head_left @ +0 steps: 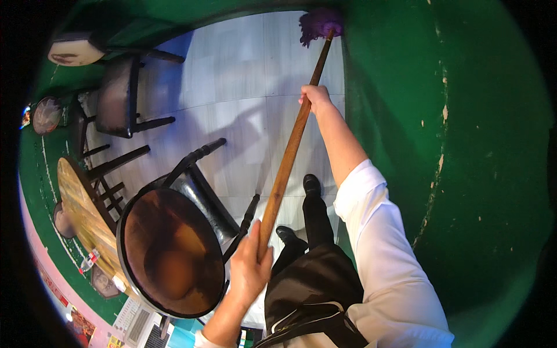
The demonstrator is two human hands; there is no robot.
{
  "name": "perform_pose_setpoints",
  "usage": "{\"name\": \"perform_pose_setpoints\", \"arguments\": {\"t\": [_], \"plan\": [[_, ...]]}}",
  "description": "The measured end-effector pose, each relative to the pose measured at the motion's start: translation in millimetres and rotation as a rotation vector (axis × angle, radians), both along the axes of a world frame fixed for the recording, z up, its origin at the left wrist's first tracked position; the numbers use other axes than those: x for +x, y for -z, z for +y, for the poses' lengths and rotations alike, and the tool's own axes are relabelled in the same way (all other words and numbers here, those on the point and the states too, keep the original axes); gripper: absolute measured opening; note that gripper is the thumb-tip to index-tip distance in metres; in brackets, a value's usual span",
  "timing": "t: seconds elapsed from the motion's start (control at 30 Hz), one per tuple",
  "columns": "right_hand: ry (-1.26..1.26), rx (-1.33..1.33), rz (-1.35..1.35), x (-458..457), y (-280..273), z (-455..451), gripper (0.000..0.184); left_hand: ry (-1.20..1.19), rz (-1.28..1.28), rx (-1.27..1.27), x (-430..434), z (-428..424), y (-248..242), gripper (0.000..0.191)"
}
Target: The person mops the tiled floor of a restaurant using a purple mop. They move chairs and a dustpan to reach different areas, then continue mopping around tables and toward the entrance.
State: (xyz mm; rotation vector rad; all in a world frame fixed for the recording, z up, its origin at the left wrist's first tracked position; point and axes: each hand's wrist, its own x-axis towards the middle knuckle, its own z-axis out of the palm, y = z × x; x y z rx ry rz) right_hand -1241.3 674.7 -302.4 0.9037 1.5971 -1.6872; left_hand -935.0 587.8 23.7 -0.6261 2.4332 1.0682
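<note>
A mop with a long wooden handle (287, 169) slants across the view. Its purple mop head (324, 25) lies on the pale plank-patterned floor (230, 56), at the foot of the green wall. Further up the handle, my right hand (317, 96) is closed around the wood. My left hand (251, 265) is at the near end of the handle, with the thumb and fingers on either side of the wood; the palm side is partly hidden.
A black chair with a round brown back (172, 252) stands close on my left. Beyond it are another dark chair (115, 95) and a wooden table (91, 217). The green wall (487, 143) runs along my right. My black shoes (311, 185) are on the floor below.
</note>
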Motion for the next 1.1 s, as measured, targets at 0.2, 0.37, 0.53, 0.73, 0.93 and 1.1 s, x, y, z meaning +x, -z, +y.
{"name": "perform_pose_setpoints", "arguments": {"t": [0.2,0.37,0.53,0.73,0.93,1.1], "plan": [[-0.215,-0.024,-0.008,11.7,-12.1,-3.4,0.019,-0.183,0.014,-0.179,8.3,-12.9,-69.6,0.055],[0.190,-0.532,-0.073,114.4,-62.4,-14.8,0.016,-0.232,0.496,-0.587,19.0,-54.3,-124.0,0.017],[0.421,-0.520,-0.185,235.7,-115.2,-3.5,0.017,-0.404,0.679,-0.525,34.1,-68.9,-182.2,0.032],[0.679,-0.600,-0.331,401.4,-143.8,44.9,0.015,0.023,0.524,-0.463,66.2,-53.2,-222.1,0.031],[0.695,-0.421,-0.728,505.0,-120.7,74.9,0.014,0.180,0.441,-0.222,72.2,-65.4,-198.2,0.023],[0.602,-0.510,-0.719,486.8,-163.9,55.2,0.016,-0.129,0.576,-0.432,108.2,-105.0,-234.5,0.012]]}}
